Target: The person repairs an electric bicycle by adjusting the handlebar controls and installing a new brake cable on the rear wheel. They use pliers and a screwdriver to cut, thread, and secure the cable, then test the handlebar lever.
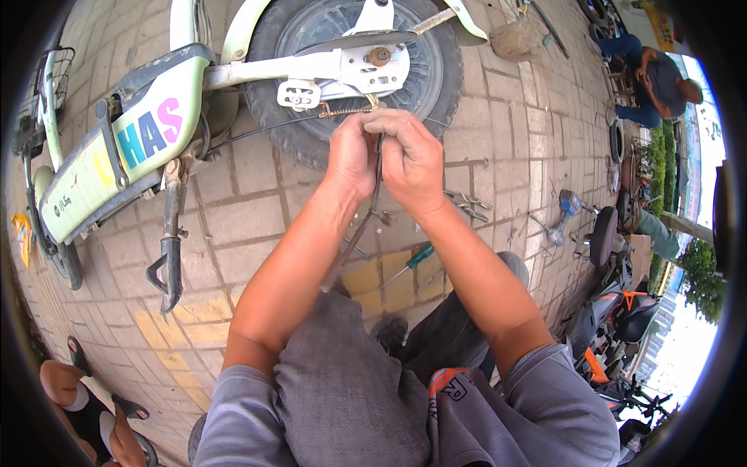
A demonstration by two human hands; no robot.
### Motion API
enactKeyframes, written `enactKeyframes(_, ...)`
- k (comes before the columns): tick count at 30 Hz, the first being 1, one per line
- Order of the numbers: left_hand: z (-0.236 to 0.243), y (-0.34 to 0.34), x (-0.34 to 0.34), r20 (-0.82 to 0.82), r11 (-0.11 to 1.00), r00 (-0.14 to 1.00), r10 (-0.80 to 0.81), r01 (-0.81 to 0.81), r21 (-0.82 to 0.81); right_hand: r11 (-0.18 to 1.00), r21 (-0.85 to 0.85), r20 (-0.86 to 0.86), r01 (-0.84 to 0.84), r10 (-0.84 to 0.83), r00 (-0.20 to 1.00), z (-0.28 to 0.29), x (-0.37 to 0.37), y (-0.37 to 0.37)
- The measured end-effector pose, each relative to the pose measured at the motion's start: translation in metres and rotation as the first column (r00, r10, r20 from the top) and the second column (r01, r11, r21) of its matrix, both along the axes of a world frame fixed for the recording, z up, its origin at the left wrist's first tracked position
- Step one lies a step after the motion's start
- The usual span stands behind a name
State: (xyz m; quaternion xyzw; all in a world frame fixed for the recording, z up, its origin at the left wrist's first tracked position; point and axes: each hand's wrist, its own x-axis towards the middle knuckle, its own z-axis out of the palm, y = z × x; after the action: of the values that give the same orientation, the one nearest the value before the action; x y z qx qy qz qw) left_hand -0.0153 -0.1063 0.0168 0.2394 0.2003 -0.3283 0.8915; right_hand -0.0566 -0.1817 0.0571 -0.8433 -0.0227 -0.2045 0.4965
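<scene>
My left hand (354, 156) and my right hand (408, 159) meet just below the rear wheel hub of a pale green electric bike (128, 148), fingers closed around a thin dark cable or strip (359, 233) that hangs down between my forearms toward my knee. Just above my fingertips are a brake spring (338, 112) and a small brass-coloured fitting (373, 102); what exactly my fingertips grip there is hidden. The tyre (447, 78) stands behind them, with a white pedal (298, 94) above left of my hands.
A green-handled screwdriver (420, 256) and loose metal tools (471, 206) lie on the paving (257, 226). A blue power tool (568, 206) stands to the right. A seated person (654, 86) is at upper right, another (97, 420) at lower left. Parked scooters (622, 327) line the right.
</scene>
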Motion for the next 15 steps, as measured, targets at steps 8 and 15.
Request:
enactKeyframes(8,-0.016,0.002,-0.001,-0.043,0.996,0.999,-0.017,0.013,-0.093,0.971,0.237,-0.029,-0.04,0.048,0.998,-0.002,-0.019,0.006)
enactKeyframes(15,-0.019,-0.004,-0.002,0.058,0.998,0.998,-0.004,0.001,0.059,0.591,0.804,-0.09,0.07,0.005,0.996,-0.017,-0.011,-0.006)
